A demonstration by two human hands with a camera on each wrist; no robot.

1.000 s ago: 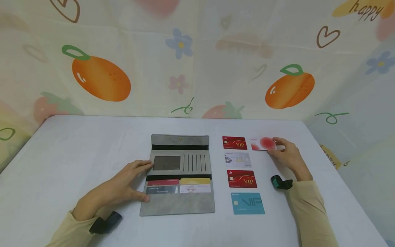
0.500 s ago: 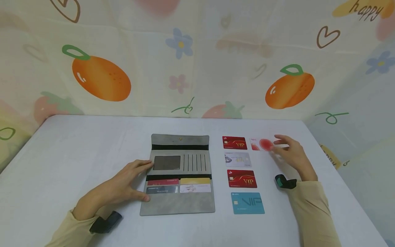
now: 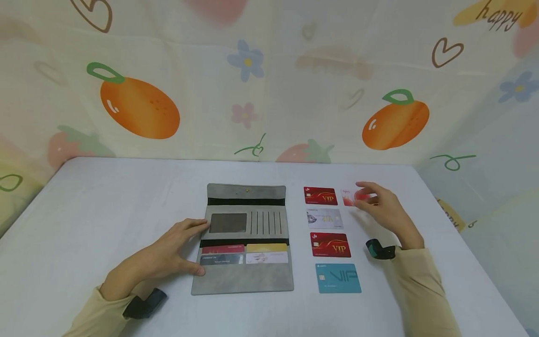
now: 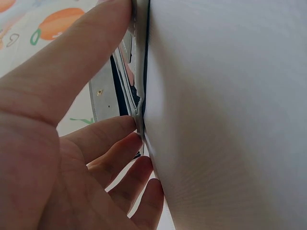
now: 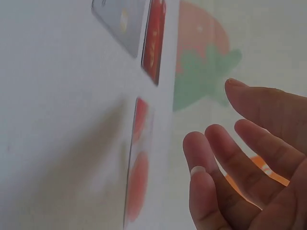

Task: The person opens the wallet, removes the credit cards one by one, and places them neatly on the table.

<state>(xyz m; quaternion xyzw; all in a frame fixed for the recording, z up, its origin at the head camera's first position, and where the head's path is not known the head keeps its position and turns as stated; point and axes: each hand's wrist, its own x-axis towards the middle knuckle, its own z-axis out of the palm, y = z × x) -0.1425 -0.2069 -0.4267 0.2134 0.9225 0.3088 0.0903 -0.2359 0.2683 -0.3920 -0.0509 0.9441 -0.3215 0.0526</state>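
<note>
Grey wallet (image 3: 242,280), loose cards (image 3: 330,245) apart from edge

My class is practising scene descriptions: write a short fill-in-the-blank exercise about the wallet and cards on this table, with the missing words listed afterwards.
Sides are as in the head view.
1. The person's left grip touches the ____ edge of the open grey wallet.
2. The large letters on the teal card spell ____.
3. The pale card lies directly between two ____ cards.
4. The pink-and-white card lies beside the farther of those two, past its ____ edge.

Missing words: left; VIP; red; right.
</note>
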